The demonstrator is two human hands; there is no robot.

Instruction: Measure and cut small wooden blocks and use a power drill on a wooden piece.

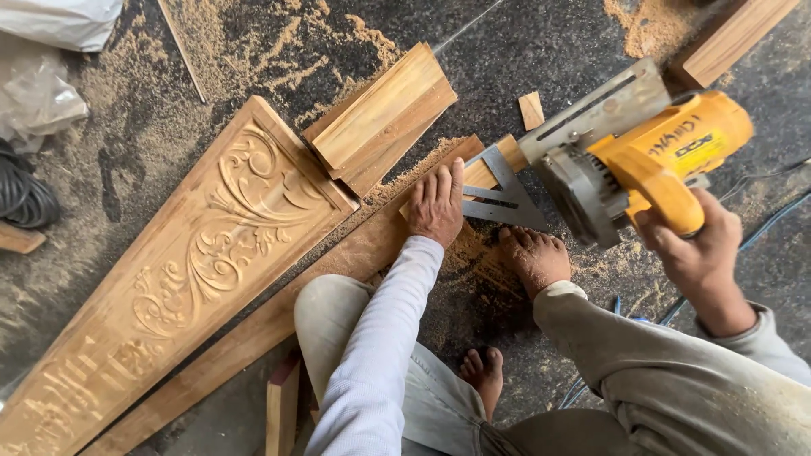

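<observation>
The dusty floor (524,51) lies open at far centre, between the stacked wood blocks (384,114) and the yellow circular saw (642,156). Around the long plank (279,308) room is tight: the left hand (437,205) presses on it, the metal square (498,194) lies just right, a bare foot (534,257) blocks the near side. The carved panel (186,270) fills the left.

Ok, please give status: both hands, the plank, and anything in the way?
Left hand flat on plank. Right hand holds yellow circular saw raised. Metal square and bare foot near cut end.
</observation>
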